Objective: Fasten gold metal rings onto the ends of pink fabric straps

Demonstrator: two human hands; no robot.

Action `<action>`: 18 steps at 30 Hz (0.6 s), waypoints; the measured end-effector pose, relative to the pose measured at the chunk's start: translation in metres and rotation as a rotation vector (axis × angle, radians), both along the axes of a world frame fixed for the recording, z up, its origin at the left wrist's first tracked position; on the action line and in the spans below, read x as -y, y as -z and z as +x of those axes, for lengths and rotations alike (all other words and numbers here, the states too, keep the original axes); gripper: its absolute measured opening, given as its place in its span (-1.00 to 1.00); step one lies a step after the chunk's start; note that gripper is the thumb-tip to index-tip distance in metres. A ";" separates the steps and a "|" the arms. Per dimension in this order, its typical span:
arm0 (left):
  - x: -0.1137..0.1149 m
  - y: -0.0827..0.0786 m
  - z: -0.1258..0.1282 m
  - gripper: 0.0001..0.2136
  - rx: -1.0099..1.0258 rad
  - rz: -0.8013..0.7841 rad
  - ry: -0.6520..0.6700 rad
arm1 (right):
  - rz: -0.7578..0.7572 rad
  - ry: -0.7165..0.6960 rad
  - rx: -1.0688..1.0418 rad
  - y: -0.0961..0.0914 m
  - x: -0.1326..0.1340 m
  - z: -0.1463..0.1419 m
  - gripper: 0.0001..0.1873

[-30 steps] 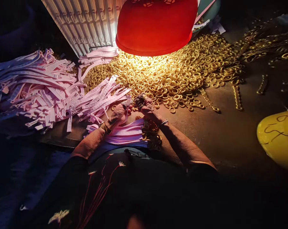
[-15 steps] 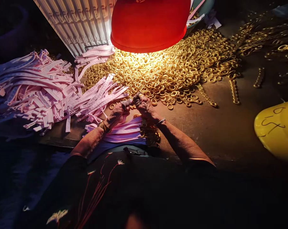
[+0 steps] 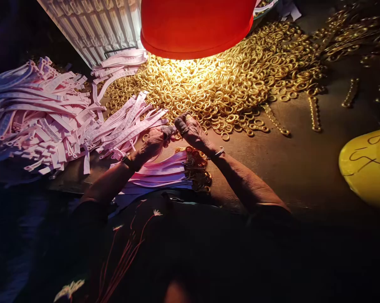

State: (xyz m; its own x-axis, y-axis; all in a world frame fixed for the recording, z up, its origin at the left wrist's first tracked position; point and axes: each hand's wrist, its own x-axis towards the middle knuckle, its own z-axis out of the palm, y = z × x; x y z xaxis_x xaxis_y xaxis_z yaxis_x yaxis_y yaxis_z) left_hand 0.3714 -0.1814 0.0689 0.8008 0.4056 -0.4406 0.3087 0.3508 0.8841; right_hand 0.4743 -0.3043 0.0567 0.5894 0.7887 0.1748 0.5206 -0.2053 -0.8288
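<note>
My left hand point(image 3: 155, 142) is closed, thumb and fingers pinched together, with a pink strap point(image 3: 159, 154) hanging from beneath it. Close beside it, my right hand point(image 3: 192, 131) has its fingers curled in a pinch; what lies between them is too small to make out. Grey wraps cover some fingertips on both hands. Below the hands lies a neat row of pink straps point(image 3: 163, 174) with gold rings point(image 3: 199, 168) at their right ends. Just beyond my fingers spreads a large heap of gold rings point(image 3: 209, 92).
Loose pink straps point(image 3: 51, 113) are piled at the left. A red lamp shade point(image 3: 196, 29) hangs low over the rings, beside a ribbed pale panel point(image 3: 98, 25). A yellow container point(image 3: 366, 168) with black writing stands at the right. Short ring strings point(image 3: 314, 113) lie on the dark table point(image 3: 272, 168).
The view has shifted slightly, so the lamp shade sits higher. My hands stay close together at nearly the same spot, the left wrist turned a little.
</note>
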 end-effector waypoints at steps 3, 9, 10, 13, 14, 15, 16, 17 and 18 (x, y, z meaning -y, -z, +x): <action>-0.006 -0.021 -0.008 -0.66 -0.004 0.018 0.048 | -0.012 -0.106 0.046 -0.006 0.020 -0.016 -0.46; 0.005 -0.041 -0.042 -0.63 -0.082 0.034 0.365 | -0.357 -0.159 0.307 -0.012 0.070 -0.073 -0.47; 0.009 -0.040 -0.048 -0.63 -0.108 0.025 0.409 | -0.407 -0.170 0.354 -0.013 0.077 -0.082 -0.46; 0.021 -0.037 -0.065 -0.60 -0.152 -0.007 0.453 | -0.460 -0.165 0.379 -0.014 0.091 -0.101 -0.47; 0.025 -0.037 -0.070 -0.59 -0.146 -0.020 0.437 | -0.436 -0.149 0.341 -0.014 0.093 -0.105 -0.48; 0.029 -0.037 -0.074 -0.59 -0.129 -0.032 0.411 | -0.398 -0.124 0.284 -0.014 0.094 -0.107 -0.49; 0.032 -0.038 -0.078 -0.60 -0.104 -0.040 0.377 | -0.353 -0.091 0.213 -0.014 0.095 -0.107 -0.50; 0.036 -0.039 -0.082 -0.62 -0.076 -0.044 0.340 | -0.305 -0.061 0.133 -0.014 0.095 -0.107 -0.51; 0.038 -0.041 -0.084 -0.64 -0.048 -0.044 0.301 | -0.261 -0.041 0.054 -0.014 0.093 -0.106 -0.53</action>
State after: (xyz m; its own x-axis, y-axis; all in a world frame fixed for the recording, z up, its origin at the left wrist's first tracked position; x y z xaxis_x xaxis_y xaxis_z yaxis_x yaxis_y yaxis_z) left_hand 0.2874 -0.2198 0.1098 0.8600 0.1335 -0.4925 0.4453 0.2747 0.8522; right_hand 0.3684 -0.3978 0.0707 0.5516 0.8341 -0.0078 0.5745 -0.3866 -0.7215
